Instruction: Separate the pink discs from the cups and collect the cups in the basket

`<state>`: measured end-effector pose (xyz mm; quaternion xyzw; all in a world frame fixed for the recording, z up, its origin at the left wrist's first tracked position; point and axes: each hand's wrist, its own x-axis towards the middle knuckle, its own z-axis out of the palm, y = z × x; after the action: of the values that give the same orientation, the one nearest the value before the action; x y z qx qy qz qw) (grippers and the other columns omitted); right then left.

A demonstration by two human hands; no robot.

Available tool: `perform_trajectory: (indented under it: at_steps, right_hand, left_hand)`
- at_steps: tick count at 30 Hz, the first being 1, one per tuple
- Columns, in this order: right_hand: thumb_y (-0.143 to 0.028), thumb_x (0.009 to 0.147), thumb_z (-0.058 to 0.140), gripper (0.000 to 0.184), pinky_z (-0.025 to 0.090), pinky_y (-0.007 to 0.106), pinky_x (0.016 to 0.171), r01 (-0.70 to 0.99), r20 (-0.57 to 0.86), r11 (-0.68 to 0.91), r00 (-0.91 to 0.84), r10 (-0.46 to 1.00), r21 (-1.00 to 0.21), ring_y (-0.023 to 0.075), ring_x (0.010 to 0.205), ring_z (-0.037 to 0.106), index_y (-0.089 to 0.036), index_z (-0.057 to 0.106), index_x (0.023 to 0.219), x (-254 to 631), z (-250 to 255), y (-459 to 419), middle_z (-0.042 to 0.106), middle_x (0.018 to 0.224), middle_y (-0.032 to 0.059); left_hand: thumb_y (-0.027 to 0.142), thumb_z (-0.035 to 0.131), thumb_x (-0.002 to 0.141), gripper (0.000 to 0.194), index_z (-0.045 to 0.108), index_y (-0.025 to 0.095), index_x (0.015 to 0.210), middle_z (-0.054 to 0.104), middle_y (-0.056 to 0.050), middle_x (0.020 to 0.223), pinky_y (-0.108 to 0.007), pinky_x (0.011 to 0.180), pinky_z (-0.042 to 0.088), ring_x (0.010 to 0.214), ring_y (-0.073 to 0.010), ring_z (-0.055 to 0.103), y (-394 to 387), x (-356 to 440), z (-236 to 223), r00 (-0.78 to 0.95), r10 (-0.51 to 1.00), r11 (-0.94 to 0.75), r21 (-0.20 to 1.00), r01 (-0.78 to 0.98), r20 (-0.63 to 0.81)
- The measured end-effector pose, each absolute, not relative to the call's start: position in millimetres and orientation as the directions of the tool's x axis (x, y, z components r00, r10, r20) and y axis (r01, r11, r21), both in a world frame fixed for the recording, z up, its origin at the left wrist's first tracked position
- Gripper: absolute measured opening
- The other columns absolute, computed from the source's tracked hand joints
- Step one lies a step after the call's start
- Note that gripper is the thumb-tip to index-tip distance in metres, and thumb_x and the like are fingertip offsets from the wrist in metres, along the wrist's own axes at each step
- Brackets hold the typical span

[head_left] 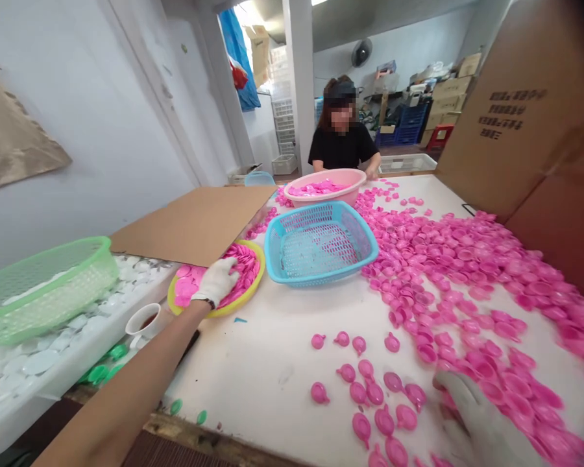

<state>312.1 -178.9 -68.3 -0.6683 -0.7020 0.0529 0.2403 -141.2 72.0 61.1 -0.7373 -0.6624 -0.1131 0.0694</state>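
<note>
My left hand (217,280), in a white glove, reaches into a yellow dish (253,285) full of pink plastic pieces and rests on the pile, fingers curled over them. My right hand (481,428), also gloved, lies low at the near right on the white table (272,363), fingers spread among loose pink pieces (370,389). A large heap of pink pieces (467,259) covers the table's right side. An empty blue basket (318,243) stands in the middle, just right of the yellow dish.
A pink basin (326,185) of pink pieces stands beyond the blue basket, before a seated person (343,139). A green basket (39,285) sits on a white tray of clear pieces at left. A cardboard sheet (194,220), a cup (143,321), and a tall cardboard box (530,110) border the table.
</note>
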Motion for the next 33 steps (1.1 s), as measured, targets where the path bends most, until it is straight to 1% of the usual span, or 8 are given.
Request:
perform_trajectory:
  at_steps: [4, 7, 9, 12, 17, 23, 28, 33]
  right_hand:
    - [-0.016, 0.077, 0.045, 0.031, 0.053, 0.032, 0.075, 0.924, 0.179, 0.094, -0.028, 0.983, -0.370, 0.0223, 0.090, 0.064, -0.024, 0.058, 0.104, 315, -66, -185, 0.063, 0.106, 0.0083]
    - [-0.012, 0.075, 0.044, 0.028, 0.052, 0.030, 0.075, 0.907, 0.106, 0.138, -0.104, 0.989, -0.399, 0.0203, 0.091, 0.062, -0.023, 0.060, 0.096, 316, -52, -188, 0.063, 0.102, 0.0070]
    - [-0.010, 0.075, 0.043, 0.028, 0.052, 0.029, 0.073, 0.893, 0.078, 0.155, -0.135, 0.988, -0.422, 0.0199, 0.089, 0.062, -0.024, 0.061, 0.092, 315, -42, -187, 0.063, 0.098, 0.0062]
    - [-0.012, 0.078, 0.043, 0.023, 0.052, 0.029, 0.072, 0.892, 0.075, 0.152, -0.133, 0.988, -0.425, 0.0194, 0.087, 0.061, -0.024, 0.060, 0.088, 307, -28, -181, 0.063, 0.095, 0.0054]
    - [-0.011, 0.085, 0.040, 0.026, 0.050, 0.034, 0.084, 0.874, 0.209, 0.246, -0.171, 0.963, -0.418, 0.0204, 0.098, 0.059, -0.022, 0.059, 0.099, 270, -11, -151, 0.061, 0.107, 0.0077]
    - [-0.003, 0.082, 0.042, 0.036, 0.046, 0.041, 0.092, 0.834, 0.270, 0.476, -0.408, 0.872, -0.278, 0.0233, 0.113, 0.054, -0.020, 0.060, 0.109, 209, -16, -95, 0.060, 0.119, 0.0093]
    - [0.001, 0.079, 0.045, 0.035, 0.043, 0.042, 0.095, 0.835, 0.149, 0.515, -0.494, 0.856, -0.193, 0.0244, 0.113, 0.054, -0.016, 0.061, 0.106, 196, -27, -77, 0.062, 0.116, 0.0118]
    - [0.001, 0.076, 0.042, 0.037, 0.046, 0.041, 0.089, 0.868, 0.197, 0.394, -0.347, 0.917, -0.303, 0.0244, 0.106, 0.056, -0.016, 0.061, 0.104, 218, -17, -89, 0.060, 0.114, 0.0116]
  left_hand:
    - [0.028, 0.044, 0.082, 0.029, 0.058, 0.015, 0.104, 0.064, -0.009, 0.105, -0.032, 0.092, 0.042, 0.100, -0.0225, 0.058, 46, -137, 82, 0.055, 0.913, -0.111, 0.116, 0.987, 0.405]
    - [0.038, 0.052, 0.080, 0.027, 0.058, 0.019, 0.098, 0.066, -0.003, 0.096, -0.029, 0.084, 0.047, 0.087, -0.0190, 0.061, 12, -122, 85, -0.003, 0.896, -0.162, 0.333, 0.929, 0.443]
    - [0.040, 0.056, 0.077, 0.027, 0.058, 0.019, 0.092, 0.066, -0.001, 0.085, -0.027, 0.074, 0.049, 0.077, -0.0172, 0.061, -10, -106, 71, 0.071, 0.949, -0.222, 0.491, 0.843, 0.307]
    - [0.035, 0.052, 0.078, 0.019, 0.058, 0.018, 0.085, 0.064, 0.000, 0.075, -0.026, 0.067, 0.048, 0.070, -0.0157, 0.060, -32, -82, 33, 0.215, 0.973, -0.222, 0.583, 0.781, 0.082]
    - [0.027, 0.047, 0.081, 0.014, 0.058, 0.019, 0.082, 0.063, -0.003, 0.081, -0.028, 0.069, 0.047, 0.074, -0.0169, 0.060, -45, -66, -11, 0.262, 0.962, -0.263, 0.490, 0.831, 0.073]
    - [0.024, 0.046, 0.085, 0.019, 0.064, 0.021, 0.093, 0.060, -0.009, 0.110, -0.038, 0.086, 0.043, 0.099, -0.0244, 0.056, -49, -70, -5, 0.339, 0.924, -0.374, 0.239, 0.896, 0.176]
    - [0.024, 0.050, 0.084, 0.016, 0.063, 0.021, 0.093, 0.061, -0.007, 0.095, -0.036, 0.079, 0.043, 0.089, -0.0229, 0.055, -46, -53, 3, 0.448, 0.890, -0.457, 0.184, 0.870, 0.089]
    - [0.025, 0.057, 0.077, 0.009, 0.063, 0.019, 0.082, 0.061, -0.009, 0.090, -0.039, 0.075, 0.041, 0.084, -0.0258, 0.055, -37, -32, 7, 0.531, 0.846, -0.525, 0.088, 0.846, -0.055]
